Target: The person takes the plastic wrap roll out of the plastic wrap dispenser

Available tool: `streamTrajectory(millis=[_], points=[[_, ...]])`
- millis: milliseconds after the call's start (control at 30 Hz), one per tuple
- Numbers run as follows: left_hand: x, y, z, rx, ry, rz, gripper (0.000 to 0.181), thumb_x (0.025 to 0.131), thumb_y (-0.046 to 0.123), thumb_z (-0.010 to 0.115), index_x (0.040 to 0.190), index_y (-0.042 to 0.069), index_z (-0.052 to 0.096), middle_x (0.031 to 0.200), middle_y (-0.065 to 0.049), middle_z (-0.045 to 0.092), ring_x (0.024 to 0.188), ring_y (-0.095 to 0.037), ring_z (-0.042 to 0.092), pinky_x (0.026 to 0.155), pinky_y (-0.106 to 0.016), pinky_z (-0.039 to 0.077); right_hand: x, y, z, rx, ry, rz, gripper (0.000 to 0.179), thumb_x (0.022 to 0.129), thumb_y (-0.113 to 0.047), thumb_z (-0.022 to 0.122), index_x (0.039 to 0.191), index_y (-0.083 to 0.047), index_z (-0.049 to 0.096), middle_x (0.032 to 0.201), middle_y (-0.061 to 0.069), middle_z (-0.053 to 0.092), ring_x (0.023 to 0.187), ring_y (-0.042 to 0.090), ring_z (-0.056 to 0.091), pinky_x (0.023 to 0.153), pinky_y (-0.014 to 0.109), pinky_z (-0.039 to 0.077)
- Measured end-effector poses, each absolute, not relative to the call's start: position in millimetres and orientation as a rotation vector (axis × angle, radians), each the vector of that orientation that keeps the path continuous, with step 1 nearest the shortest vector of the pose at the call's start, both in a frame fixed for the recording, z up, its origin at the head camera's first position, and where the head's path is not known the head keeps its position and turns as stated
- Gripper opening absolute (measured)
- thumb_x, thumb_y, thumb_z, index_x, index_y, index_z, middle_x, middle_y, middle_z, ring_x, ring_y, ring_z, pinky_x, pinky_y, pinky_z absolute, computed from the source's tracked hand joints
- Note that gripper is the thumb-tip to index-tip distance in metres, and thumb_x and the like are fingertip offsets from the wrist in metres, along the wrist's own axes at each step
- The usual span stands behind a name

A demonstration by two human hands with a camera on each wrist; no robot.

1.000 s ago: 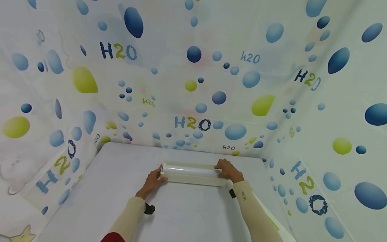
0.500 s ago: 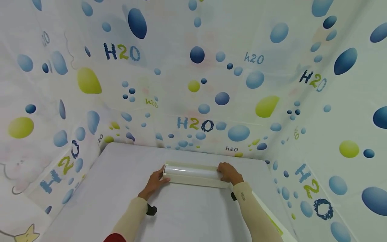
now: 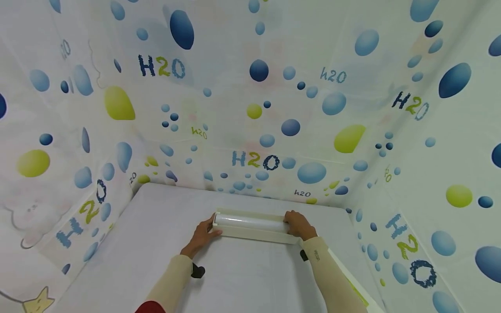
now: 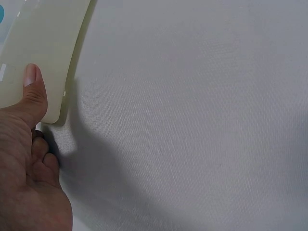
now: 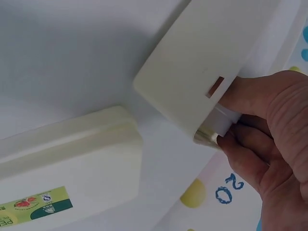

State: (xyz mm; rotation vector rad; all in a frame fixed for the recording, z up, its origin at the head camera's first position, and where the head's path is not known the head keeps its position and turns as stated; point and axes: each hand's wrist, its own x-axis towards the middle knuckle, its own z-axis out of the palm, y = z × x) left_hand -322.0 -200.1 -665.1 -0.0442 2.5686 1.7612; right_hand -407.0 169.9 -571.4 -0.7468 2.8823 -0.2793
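Observation:
A long cream plastic dispenser box (image 3: pixel 256 234) lies open-topped on the white table, with a shiny roll of cling film (image 3: pixel 250 222) inside it. My left hand (image 3: pixel 201 237) grips the box's left end. In the left wrist view its thumb (image 4: pixel 32 89) lies along the cream wall, and the other fingers curl below the end. At the opposite end my right hand (image 3: pixel 299 225) reaches in and pinches the roll's end. The right wrist view shows the thumb behind a small slot in the wall (image 5: pixel 192 62) and the fingertips at the roll's pale end (image 5: pixel 221 120).
A separate cream cover (image 5: pixel 86 149) with a green-and-yellow label (image 5: pixel 36 207) lies to the right, partly under the right forearm in the head view. White cloth walls (image 3: pixel 219 108) printed with blue and green drops enclose the table (image 3: pixel 242 278) at the back and sides.
The head view has turned slightly, so everything sits a little further right. My right fingers have drawn in at the roll's right end. The left hand keeps its grip on the box.

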Motion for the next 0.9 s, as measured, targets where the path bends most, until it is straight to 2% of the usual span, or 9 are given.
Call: streamTrajectory(millis=[200,300,467,567,667,767,900], points=[[-323,-199,-667,-0.036,2.577,1.754,0.085,0.101,0.012,0.078,0.168,-0.006,0.029,0.17,-0.028,0.04,0.158,-0.05,0.04,0.132,-0.063,0.032,-405,175,-562,-0.738,2.871,-0.29,0.041,0.084,0.003,0.091,0.122,0.005,0.077,0.114,0.018,0.076,0.107,0.036,0.071,0.102,0.054,0.061],[-324,-199,-669,-0.005,2.609,1.758,0.085,0.1,0.012,0.079,0.167,-0.007,0.03,0.168,-0.03,0.041,0.156,-0.052,0.041,0.13,-0.065,0.034,-411,179,-557,-0.734,2.861,-0.346,0.045,0.079,-0.002,0.095,0.121,0.004,0.08,0.114,0.015,0.078,0.105,0.032,0.069,0.102,0.053,0.061],[-323,-201,-671,0.053,2.649,1.767,0.084,0.099,0.009,0.08,0.164,-0.011,0.032,0.165,-0.035,0.041,0.152,-0.056,0.043,0.127,-0.066,0.037,-423,191,-555,-0.702,2.812,-0.609,0.045,0.069,-0.002,0.098,0.112,0.003,0.084,0.107,0.013,0.085,0.1,0.027,0.076,0.096,0.048,0.065],[-323,-201,-668,0.052,2.642,1.763,0.083,0.099,0.008,0.08,0.165,-0.01,0.032,0.166,-0.034,0.04,0.153,-0.054,0.042,0.128,-0.064,0.036,-426,199,-554,-0.692,2.734,-0.822,0.046,0.066,-0.002,0.099,0.109,0.005,0.084,0.102,0.018,0.085,0.095,0.029,0.081,0.089,0.044,0.068],[-322,-201,-665,0.019,2.605,1.764,0.083,0.1,0.007,0.078,0.165,-0.01,0.03,0.168,-0.032,0.039,0.156,-0.052,0.041,0.13,-0.063,0.034,-426,206,-555,-0.681,2.644,-0.945,0.047,0.067,-0.003,0.099,0.11,0.008,0.083,0.104,0.023,0.084,0.095,0.033,0.083,0.084,0.039,0.069],[-322,-201,-663,-0.008,2.575,1.77,0.083,0.101,0.008,0.078,0.166,-0.009,0.029,0.17,-0.029,0.037,0.158,-0.05,0.039,0.133,-0.062,0.031,-424,212,-556,-0.641,2.574,-0.995,0.049,0.069,-0.003,0.098,0.113,0.01,0.081,0.11,0.027,0.082,0.101,0.039,0.082,0.085,0.038,0.07],[-323,-200,-664,0.006,2.615,1.752,0.083,0.099,0.006,0.079,0.165,-0.009,0.031,0.169,-0.03,0.038,0.155,-0.052,0.042,0.131,-0.063,0.034,-421,213,-555,-0.62,2.562,-0.983,0.049,0.071,-0.001,0.098,0.115,0.012,0.08,0.113,0.03,0.08,0.104,0.041,0.082,0.087,0.042,0.07]])
